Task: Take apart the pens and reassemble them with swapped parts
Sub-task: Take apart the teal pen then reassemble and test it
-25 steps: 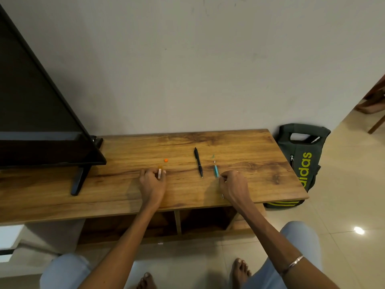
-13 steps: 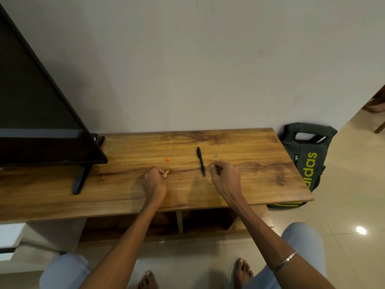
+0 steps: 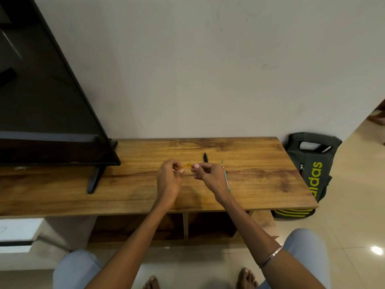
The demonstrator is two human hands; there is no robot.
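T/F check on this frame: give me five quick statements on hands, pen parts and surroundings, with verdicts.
1. The left hand pinches an orange pen part. True.
2. The black pen is held in the right hand. False: it lies on the wooden table.
3. A teal pen part lies beside the right hand. True.
4. The dark bag sits on the table. False: it stands on the floor.
5. A television stands at the left. True.
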